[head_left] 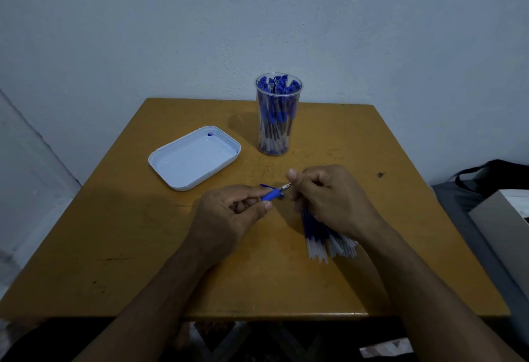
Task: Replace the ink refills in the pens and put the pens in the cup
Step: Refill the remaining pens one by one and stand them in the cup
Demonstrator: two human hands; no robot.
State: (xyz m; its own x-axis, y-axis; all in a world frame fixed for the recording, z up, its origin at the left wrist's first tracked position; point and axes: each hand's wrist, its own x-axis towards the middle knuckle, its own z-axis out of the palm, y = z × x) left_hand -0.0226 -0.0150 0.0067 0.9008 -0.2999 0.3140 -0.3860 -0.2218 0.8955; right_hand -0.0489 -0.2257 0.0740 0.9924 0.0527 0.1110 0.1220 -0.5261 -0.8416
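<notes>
My left hand (229, 212) holds a pen (272, 195) by its blue grip, tip pointing right. My right hand (329, 198) pinches the pen's metal tip (285, 187) between thumb and forefinger. A blue cap (267, 187) lies on the table just behind the pen. Under my right hand and wrist lies a bundle of ink refills (323, 240), blue at one end and clear at the other. A clear cup (277, 115) stands at the back of the table, filled with several blue-capped pens.
A white shallow tray (194, 158) sits at the left of the wooden table (143, 247), with a small blue speck on its far rim. A dark bag and a grey box (503, 218) are off the table's right edge. A wall rises close behind.
</notes>
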